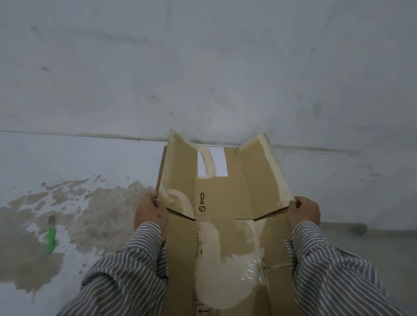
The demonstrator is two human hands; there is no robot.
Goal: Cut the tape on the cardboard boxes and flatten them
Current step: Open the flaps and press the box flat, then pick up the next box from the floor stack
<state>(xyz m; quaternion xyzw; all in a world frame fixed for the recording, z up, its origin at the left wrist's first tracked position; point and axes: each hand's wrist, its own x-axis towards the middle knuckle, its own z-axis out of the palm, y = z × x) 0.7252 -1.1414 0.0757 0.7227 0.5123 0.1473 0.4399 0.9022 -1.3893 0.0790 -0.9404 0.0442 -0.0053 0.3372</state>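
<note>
Currently, the brown corrugated cardboard box [223,209], collapsed lengthwise, lies on the pale stained floor [52,160] between both hands. The left hand [149,209] and right hand [304,211] each pinch one raised far flap at its near corner, apparently to press them flat. A green-handled utility knife [51,236] rests well left, unused.

Brown stain [34,231] spread across pale floor [77,157]; scuffed grey wall [210,58] behind.

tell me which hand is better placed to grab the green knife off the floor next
Left. The green knife lies on the floor beside the left hand; the right hand grips the cardboard's far side.
</note>
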